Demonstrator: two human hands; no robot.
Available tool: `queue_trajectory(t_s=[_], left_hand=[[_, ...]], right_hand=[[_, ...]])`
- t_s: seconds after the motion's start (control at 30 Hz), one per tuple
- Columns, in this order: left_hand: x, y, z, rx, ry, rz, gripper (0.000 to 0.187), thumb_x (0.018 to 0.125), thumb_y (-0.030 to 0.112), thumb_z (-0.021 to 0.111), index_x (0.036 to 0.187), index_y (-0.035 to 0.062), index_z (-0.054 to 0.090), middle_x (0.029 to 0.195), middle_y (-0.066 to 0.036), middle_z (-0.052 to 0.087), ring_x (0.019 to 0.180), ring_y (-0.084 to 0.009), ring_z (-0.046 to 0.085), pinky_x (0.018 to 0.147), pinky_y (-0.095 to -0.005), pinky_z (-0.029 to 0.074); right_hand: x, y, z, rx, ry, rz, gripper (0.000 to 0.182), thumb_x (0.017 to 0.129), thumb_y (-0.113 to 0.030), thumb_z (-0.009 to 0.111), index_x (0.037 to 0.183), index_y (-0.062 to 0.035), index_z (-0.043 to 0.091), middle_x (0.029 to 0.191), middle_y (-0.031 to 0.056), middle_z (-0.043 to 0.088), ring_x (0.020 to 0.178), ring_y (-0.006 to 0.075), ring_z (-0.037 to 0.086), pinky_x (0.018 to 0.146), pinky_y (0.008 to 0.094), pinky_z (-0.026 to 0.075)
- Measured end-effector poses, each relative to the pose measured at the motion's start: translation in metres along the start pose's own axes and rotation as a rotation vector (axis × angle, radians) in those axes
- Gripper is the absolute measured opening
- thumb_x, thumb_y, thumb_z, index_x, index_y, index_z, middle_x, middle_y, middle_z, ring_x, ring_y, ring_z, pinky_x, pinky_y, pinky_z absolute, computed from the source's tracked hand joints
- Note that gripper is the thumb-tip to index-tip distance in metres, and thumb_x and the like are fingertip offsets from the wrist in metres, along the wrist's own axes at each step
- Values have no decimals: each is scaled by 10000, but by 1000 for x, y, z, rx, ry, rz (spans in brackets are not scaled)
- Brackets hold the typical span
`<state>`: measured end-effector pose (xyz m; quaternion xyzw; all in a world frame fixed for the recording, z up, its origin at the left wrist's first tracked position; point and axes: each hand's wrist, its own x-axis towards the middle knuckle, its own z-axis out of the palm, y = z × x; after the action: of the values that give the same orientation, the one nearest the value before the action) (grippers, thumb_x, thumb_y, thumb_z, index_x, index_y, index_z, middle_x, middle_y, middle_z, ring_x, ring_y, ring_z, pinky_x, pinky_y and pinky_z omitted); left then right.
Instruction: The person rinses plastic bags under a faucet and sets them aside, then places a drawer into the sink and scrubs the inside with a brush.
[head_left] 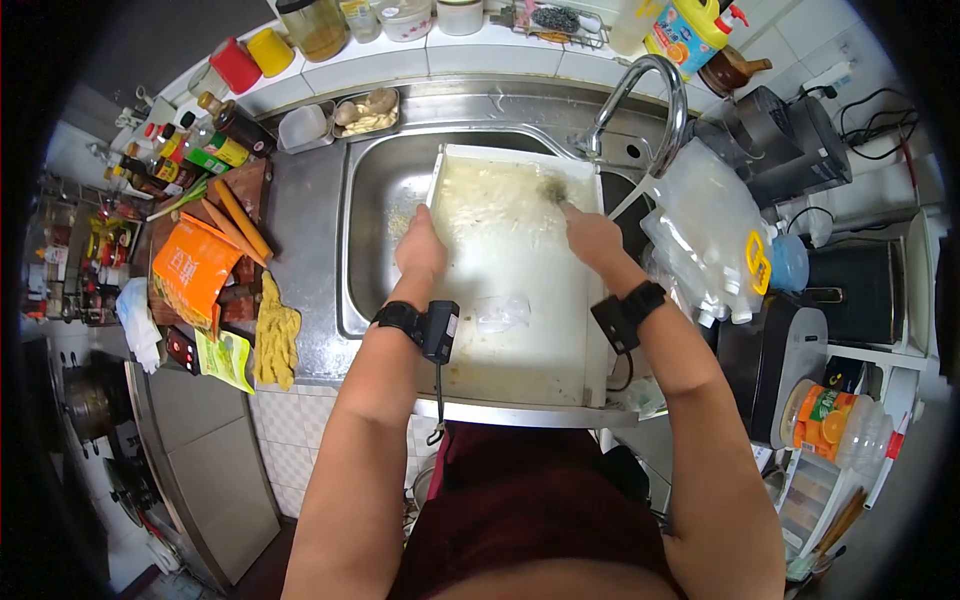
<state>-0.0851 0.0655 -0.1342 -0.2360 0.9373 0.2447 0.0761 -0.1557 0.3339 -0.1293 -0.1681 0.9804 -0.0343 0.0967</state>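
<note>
A large white drawer-like tray (520, 365) lies tilted across the sink (375, 215), with shallow water pooled at its far end. My left hand (421, 248) is closed on the tray's left side wall. My right hand (595, 240) is inside the tray near the far right corner, its fingers closed on a steel wool scourer (553, 189) that looks blurred against the wet bottom. A small clear plastic piece (502, 314) lies on the tray bottom between my forearms. Brown specks mark the tray's near end.
A curved faucet (668, 100) arches over the sink's right side. On the left counter are carrots (243, 220), an orange packet (197, 268), a yellow cloth (277, 335) and several sauce bottles (215, 140). Clear plastic containers (715, 220) and a kettle (790, 135) crowd the right.
</note>
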Motion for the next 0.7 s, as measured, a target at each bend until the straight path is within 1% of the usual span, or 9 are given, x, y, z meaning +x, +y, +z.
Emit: queue_trajectory(t_s=[0.07, 0.1, 0.2, 0.3, 0.4, 0.5, 0.6, 0.63, 0.7], left_hand=[[-3, 0, 0, -3, -1, 5, 440, 764, 14, 486, 1188, 74, 385, 1131, -175, 538, 980, -365, 574, 800, -438, 467], [-4, -1, 0, 1, -11, 4, 447, 764, 12, 488, 1193, 73, 381, 1126, -174, 540, 979, -365, 574, 800, -437, 468], [-2, 1, -4, 9, -27, 5, 459, 762, 7, 493, 1201, 70, 373, 1119, -173, 541, 976, -365, 575, 799, -434, 470], [-3, 0, -3, 0, -42, -17, 463, 761, -1, 493, 1202, 68, 370, 1128, -172, 539, 977, -366, 575, 801, -434, 470], [-2, -1, -1, -12, -32, -12, 479, 762, -3, 492, 1217, 70, 364, 1150, -171, 532, 989, -366, 571, 808, -431, 469], [0, -3, 3, -22, -10, -6, 499, 764, 0, 490, 1240, 72, 360, 1184, -164, 521, 1007, -358, 567, 821, -422, 466], [2, -5, 6, -19, -3, -8, 482, 784, 20, 472, 1251, 75, 366, 1204, -159, 515, 1019, -347, 564, 830, -414, 463], [3, -5, 6, -21, -8, -18, 462, 798, 32, 461, 1249, 77, 374, 1198, -160, 520, 1019, -345, 564, 829, -416, 461], [4, -6, 6, -42, -12, -28, 437, 834, 71, 434, 1267, 91, 379, 1168, -172, 539, 1010, -348, 563, 826, -423, 453]], right_hand=[[-11, -23, -31, 75, 77, -34, 287, 879, -197, 396, 1117, -111, 531, 751, 170, 639, 725, 336, 629, 613, 469, 477], [-11, -30, -38, 57, 82, 37, 309, 880, -203, 397, 1146, -108, 522, 738, 167, 640, 701, 336, 631, 605, 470, 478], [8, -25, -16, 97, 187, 48, 311, 869, -188, 405, 1144, -104, 523, 720, 165, 636, 672, 336, 629, 590, 474, 477], [32, -47, -2, 91, 92, 65, 306, 863, -201, 417, 1149, -135, 503, 727, 161, 630, 698, 358, 616, 618, 488, 468], [52, -74, -6, 65, 50, -74, 311, 861, -172, 410, 1154, -122, 502, 752, 159, 640, 717, 348, 624, 630, 471, 476], [66, -105, -11, 77, 33, -164, 350, 837, -108, 411, 1169, -105, 521, 788, 150, 651, 747, 316, 640, 644, 447, 489], [75, -129, -10, 66, -19, -234, 338, 839, -101, 409, 1154, -103, 530, 811, 143, 653, 767, 311, 639, 653, 433, 490], [74, -133, -10, 55, -37, -248, 304, 839, -101, 416, 1115, -93, 543, 805, 138, 652, 760, 309, 639, 645, 430, 488], [71, -128, -12, 9, -77, -317, 350, 842, -136, 430, 1185, -111, 497, 819, 141, 648, 760, 306, 634, 631, 432, 485]])
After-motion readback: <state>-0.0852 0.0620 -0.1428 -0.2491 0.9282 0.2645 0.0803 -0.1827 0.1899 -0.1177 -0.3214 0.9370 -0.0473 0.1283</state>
